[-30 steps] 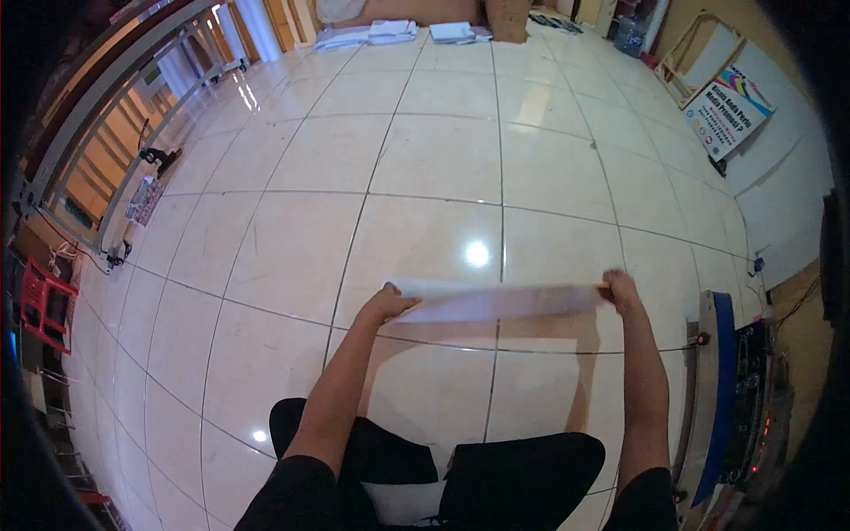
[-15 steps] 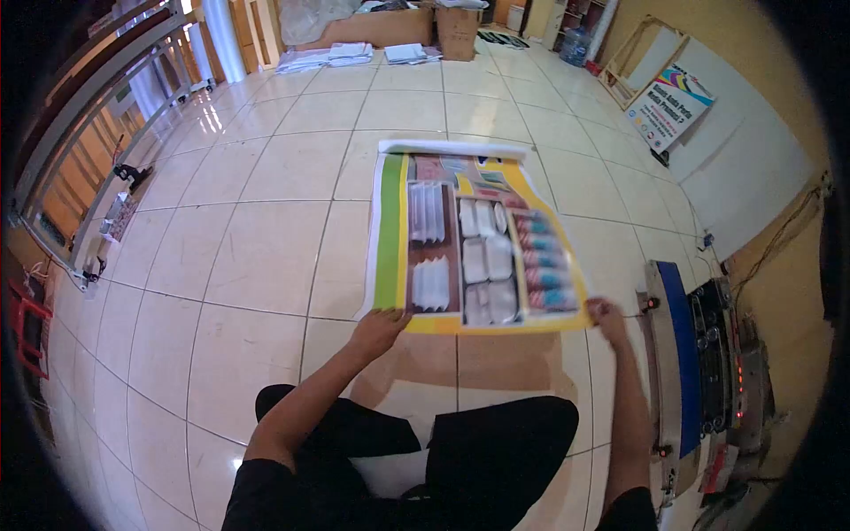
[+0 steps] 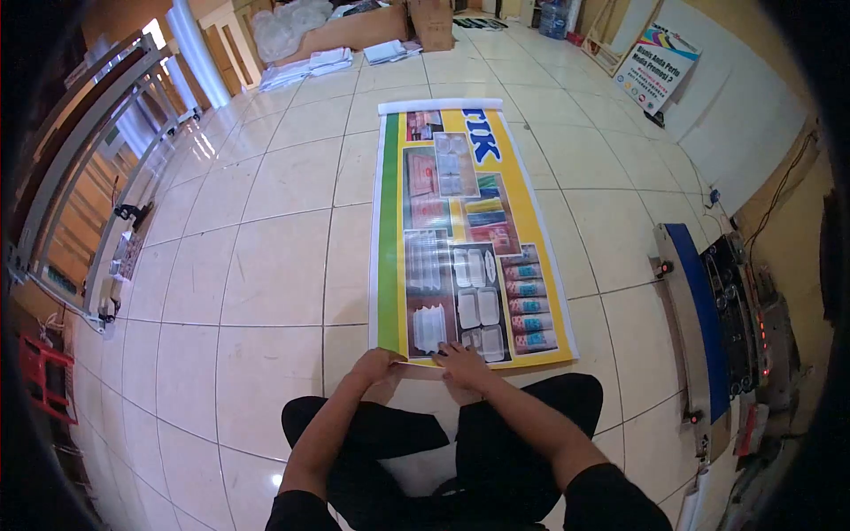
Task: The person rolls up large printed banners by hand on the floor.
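Observation:
A printed banner (image 3: 482, 274) lies unrolled on the tiled floor in front of my crossed legs. It has a green strip, a yellow border, photos of white food boxes and large blue letters. Its far end is still a white roll (image 3: 440, 106). My left hand (image 3: 378, 365) is closed on the near left corner, thumb and fingers pinching the edge. My right hand (image 3: 463, 365) rests with fingers spread on the near edge, close beside the left, over the lower photos. The near right corner lies on the floor, untouched.
A long machine with a blue strip (image 3: 695, 310) stands at the right. On the left is a metal-framed stand (image 3: 75, 190), with a red plastic object (image 3: 49, 376) nearby. Paper stacks (image 3: 332, 60), a cardboard box (image 3: 431, 25) and a leaning sign (image 3: 657, 69) are farther back.
More of the banner is unrolled, and its near end has come down and closer to my legs. My right hand has left the right corner and moved left beside my left hand.

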Demonstrator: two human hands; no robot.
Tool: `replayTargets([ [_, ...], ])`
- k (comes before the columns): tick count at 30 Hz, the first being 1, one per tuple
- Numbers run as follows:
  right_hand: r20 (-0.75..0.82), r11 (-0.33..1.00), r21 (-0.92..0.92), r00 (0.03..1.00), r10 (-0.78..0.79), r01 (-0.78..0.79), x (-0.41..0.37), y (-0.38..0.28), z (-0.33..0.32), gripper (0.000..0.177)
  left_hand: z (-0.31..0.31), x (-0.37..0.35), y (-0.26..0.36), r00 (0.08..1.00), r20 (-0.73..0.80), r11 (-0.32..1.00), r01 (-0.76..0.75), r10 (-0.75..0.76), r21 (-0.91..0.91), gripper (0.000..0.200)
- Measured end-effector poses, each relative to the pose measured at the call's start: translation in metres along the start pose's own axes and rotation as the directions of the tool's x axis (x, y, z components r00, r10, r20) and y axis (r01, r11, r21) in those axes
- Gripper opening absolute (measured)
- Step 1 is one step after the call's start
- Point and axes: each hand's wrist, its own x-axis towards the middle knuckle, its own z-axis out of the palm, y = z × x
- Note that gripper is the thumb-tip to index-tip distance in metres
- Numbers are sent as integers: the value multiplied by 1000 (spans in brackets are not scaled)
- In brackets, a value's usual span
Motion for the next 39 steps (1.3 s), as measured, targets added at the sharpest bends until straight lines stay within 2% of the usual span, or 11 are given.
replayTargets([
  [4, 79, 993, 94, 995, 60, -67, -31, 84, 0, 25, -1, -16, -29, 999, 39, 996, 5, -2, -88, 28],
  [10, 395, 919, 115, 866, 307, -378, -110, 241, -30, 40, -35, -20, -32, 910, 21, 815, 381, -414, -435, 31],
  [14, 134, 710, -6, 703, 699, -705, -86, 265, -58, 58, -38, 12, -55, 764, -350, 831, 426, -542, -357, 47],
  [16, -201, 843, 112, 819, 537, -526, -45, 231, -87, 70, -41, 36, -49, 602, -737, 951, 219, -307, -217, 54],
  [20, -54, 997, 5, 996, 73, -73, 5, 126, -70, 78, -41, 69, 16, 990, -123, 997, -72, 69, -15, 59],
  [23, -8, 998, -61, 999, 34, -34, -5, 106, -52, 86, -16, 66, 26, 935, -236, 930, -181, 263, 319, 50],
  [32, -141, 993, 29, 983, 121, -118, -54, 188, -37, 34, -55, 42, -27, 976, 206, 980, 23, -65, 199, 30],
  [34, 381, 979, 145, 922, 75, -139, -63, 167, -47, 31, -41, 25, -43, 933, 360, 982, -68, 0, 174, 30],
  [36, 501, 981, 192, 863, -68, -35, -55, 171, -33, 32, -37, 16, -65, 870, 489, 973, -167, 70, 157, 30],
  [37, 618, 964, 259, 758, -211, 57, -50, 177, -36, 33, -42, 18, -73, 913, 405, 995, 5, -44, 98, 33],
  [39, 357, 989, -36, 923, 146, -142, -13, 208, -38, 40, -80, 31, -50, 949, 122, 957, 283, -289, 67, 45],
])
